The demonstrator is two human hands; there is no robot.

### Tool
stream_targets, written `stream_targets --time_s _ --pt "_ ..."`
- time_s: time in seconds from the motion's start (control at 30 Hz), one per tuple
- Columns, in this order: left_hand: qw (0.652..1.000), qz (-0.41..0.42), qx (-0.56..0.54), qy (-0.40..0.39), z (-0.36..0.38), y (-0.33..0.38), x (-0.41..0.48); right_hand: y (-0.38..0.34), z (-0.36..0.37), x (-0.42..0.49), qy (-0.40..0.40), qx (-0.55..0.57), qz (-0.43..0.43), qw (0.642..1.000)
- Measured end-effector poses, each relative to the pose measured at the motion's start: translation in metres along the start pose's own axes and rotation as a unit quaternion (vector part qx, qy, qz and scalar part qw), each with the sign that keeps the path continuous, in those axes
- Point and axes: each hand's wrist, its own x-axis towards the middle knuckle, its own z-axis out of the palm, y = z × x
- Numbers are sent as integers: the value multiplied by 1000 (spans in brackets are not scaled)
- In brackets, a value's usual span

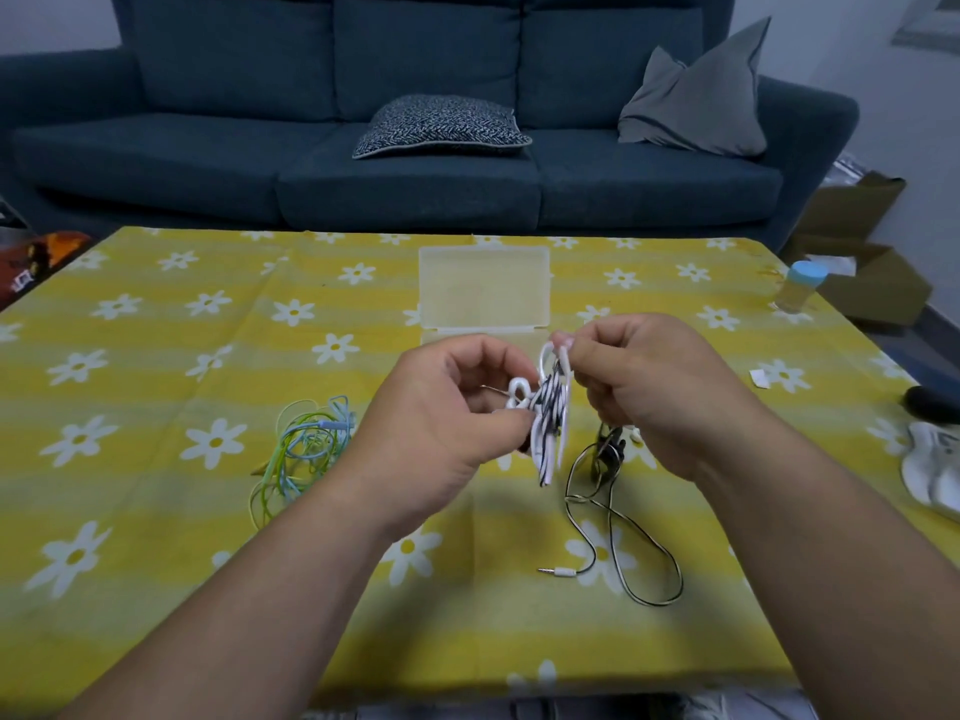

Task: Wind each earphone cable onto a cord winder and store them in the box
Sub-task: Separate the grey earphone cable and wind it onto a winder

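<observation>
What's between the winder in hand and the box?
Nothing visible. The cord winder, held by the left hand and right hand, is just in front of the open box. The green and blue cables lie off to the left. Its own cable tail trails nearer the person.

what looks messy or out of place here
The green and blue cables lie in one tangled heap at left. The black-and-white cable trails loose across the tablecloth, only partly wound on the white winder.

Cord winder (548, 407) centre frame blurred, shape unclear. Earphone cable (561, 570) vanishes under right hand (649, 387). Box (483, 288) near part behind left hand (447, 407).
</observation>
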Motion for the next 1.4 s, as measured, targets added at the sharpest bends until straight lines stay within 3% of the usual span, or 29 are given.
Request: stream_targets --time_s 0.13,0.33,0.73,0.87,1.1,1.4 --pt "994 6 -47 95 1 -1 4 11 9 -1 -91 -19 52 994" --pt "973 3 -22 228 -12 -1 9 11 17 -9 -183 -55 59 980" --pt "964 13 69 256 -11 -1 8 2 19 -16 -196 -68 23 978" --pt "961 29 135 239 -12 -3 8 -6 15 -17 -186 -41 16 982" --pt "959 50 216 177 -11 -1 5 -17 4 -11 -56 61 -9 996" --pt "969 23 244 30 -3 -4 1 -11 -1 -7 10 -6 -50 999"
